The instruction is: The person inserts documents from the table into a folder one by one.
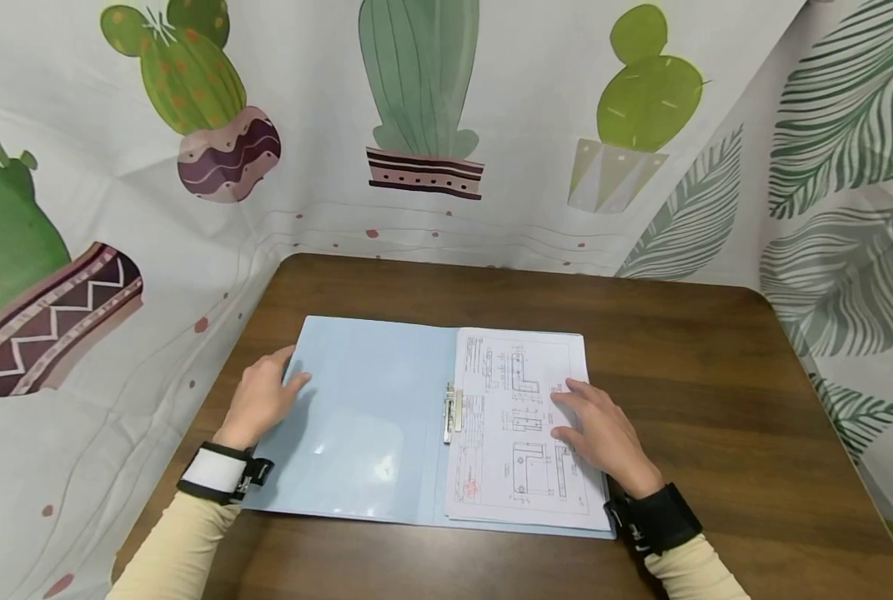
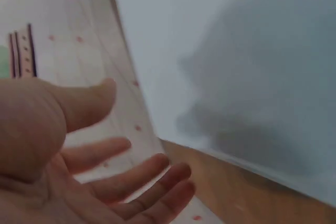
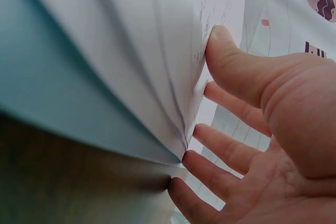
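A light blue folder lies spread flat on a wooden table, its glossy inner cover facing up on the left. On its right half is a stack of white sheets, the top one printed with technical drawings and a red stamp. A metal clip sits along the sheets' left edge. My left hand is beside the cover's left edge, thumb over it, fingers loosely spread. My right hand rests at the stack's right edge. In the right wrist view, its thumb touches the paper and the fingertips meet the page edges.
The brown wooden table extends around the folder on all sides. Behind and beside it hangs a white cloth printed with cacti and leaves. Black straps are around both wrists.
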`<action>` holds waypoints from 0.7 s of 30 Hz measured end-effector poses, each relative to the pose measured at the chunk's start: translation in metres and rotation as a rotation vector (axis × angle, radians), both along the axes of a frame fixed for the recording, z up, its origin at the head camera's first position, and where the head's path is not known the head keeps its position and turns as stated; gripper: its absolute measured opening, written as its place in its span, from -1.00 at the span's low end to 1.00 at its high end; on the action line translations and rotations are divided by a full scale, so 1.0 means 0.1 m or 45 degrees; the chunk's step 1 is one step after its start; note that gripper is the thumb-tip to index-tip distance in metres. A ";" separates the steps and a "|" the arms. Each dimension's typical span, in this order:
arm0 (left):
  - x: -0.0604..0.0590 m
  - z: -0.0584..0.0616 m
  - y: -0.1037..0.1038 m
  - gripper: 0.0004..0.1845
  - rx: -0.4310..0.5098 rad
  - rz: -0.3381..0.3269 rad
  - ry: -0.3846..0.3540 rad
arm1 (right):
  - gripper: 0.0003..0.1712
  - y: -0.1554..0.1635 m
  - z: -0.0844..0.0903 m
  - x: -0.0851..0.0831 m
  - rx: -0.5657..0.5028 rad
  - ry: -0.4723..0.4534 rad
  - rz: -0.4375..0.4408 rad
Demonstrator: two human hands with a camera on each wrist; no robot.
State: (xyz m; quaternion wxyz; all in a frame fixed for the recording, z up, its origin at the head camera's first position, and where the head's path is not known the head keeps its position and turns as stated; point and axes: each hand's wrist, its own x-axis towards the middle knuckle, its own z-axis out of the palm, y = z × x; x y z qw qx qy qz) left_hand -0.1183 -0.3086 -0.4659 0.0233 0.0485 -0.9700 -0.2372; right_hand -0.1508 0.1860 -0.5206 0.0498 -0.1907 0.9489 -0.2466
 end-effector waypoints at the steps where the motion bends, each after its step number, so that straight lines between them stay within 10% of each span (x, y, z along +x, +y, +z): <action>1: 0.01 -0.02 -0.05 -0.45 -0.005 0.040 -0.009 | -0.34 0.00 0.00 0.00 -0.001 0.002 0.000; 12: 0.03 -0.08 -0.23 -0.60 0.028 0.192 -0.060 | -0.33 -0.01 0.00 0.00 -0.009 0.010 -0.003; 21: 0.08 0.40 -0.32 -0.62 0.215 0.024 0.032 | -0.33 0.00 -0.01 0.01 0.007 0.005 -0.005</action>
